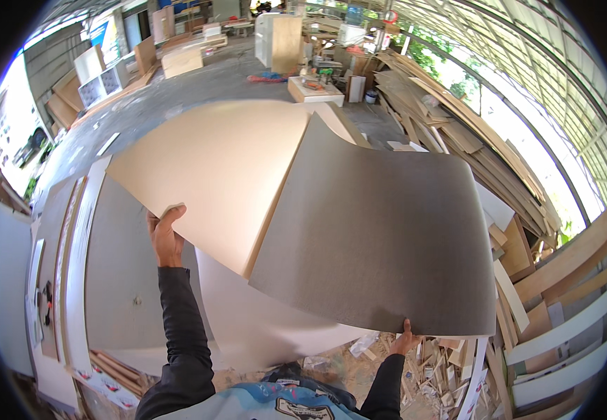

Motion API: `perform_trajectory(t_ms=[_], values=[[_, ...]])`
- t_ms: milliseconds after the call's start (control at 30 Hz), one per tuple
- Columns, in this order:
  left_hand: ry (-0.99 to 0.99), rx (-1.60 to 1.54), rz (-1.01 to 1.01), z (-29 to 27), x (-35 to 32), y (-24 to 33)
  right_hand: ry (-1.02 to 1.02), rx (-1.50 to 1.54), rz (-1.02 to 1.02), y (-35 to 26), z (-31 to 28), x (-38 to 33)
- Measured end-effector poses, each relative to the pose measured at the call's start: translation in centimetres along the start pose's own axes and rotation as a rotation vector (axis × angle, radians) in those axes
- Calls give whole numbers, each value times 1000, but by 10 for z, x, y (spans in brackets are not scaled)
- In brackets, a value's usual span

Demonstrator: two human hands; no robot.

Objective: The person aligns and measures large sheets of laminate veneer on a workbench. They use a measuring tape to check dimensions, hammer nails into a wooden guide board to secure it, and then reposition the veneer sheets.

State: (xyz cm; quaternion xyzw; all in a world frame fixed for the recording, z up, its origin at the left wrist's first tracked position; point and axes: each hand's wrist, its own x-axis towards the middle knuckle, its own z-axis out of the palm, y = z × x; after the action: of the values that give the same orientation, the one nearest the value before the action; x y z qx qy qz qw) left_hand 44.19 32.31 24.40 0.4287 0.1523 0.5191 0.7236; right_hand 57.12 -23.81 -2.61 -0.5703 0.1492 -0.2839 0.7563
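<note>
right side: stacked wood planks (471, 140)
lower right: offcut scraps (443, 371)
top centre: pale cabinet (279, 42)
upper middle: low wooden platform (315, 91)

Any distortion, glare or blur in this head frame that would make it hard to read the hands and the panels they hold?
Head view: fisheye bends the grey panel and beige panel edges toward the rim; daylight blows out the open right side beyond the leaning offcuts; left hand and right hand are sharp, gripping the panel edges; corners are vignetted black.

Right hand (405, 341) mostly behind grey panel (380, 238)
</note>
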Motion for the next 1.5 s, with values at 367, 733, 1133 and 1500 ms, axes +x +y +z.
perform_trajectory(t_ms=[367,733,1133,1500], values=[[189,174,396,-54,-208,194,-298,-93,317,-17,-85,-65],[523,402,577,-171,-432,311,-291,13,405,-68,-164,-121],[723,549,642,-280,-542,389,-476,-58,515,-93,-233,-219],[729,122,291,-510,-549,389,-352,-140,601,-94,-258,-331]])
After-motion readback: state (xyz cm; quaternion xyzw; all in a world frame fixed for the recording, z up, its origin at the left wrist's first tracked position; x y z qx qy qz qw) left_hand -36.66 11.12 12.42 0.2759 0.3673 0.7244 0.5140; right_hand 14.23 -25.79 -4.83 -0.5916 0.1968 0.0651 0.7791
